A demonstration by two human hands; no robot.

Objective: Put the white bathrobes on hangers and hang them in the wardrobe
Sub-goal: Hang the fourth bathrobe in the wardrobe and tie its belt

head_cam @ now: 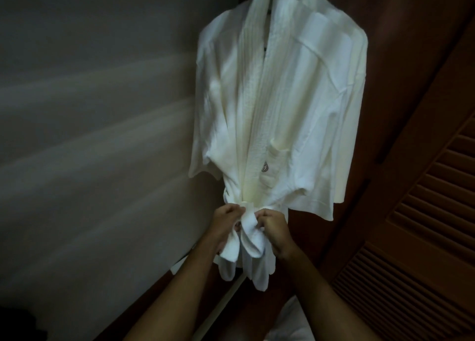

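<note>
A white bathrobe (277, 104) hangs from a hanger at the top of the head view, inside the dark wardrobe. More white cloth shows behind its right shoulder at the top; the hanger itself is mostly hidden. A small dark logo sits on its chest pocket. At the waist, the white belt (250, 231) is gathered into a knot with two ends hanging down. My left hand (223, 227) grips the belt on the left of the knot. My right hand (275, 231) pinches it on the right.
A grey wall (90, 109) fills the left. A brown louvred wardrobe door (416, 225) stands at the right. Something white (293, 322) lies low near the bottom edge. A dark object sits at the bottom left corner.
</note>
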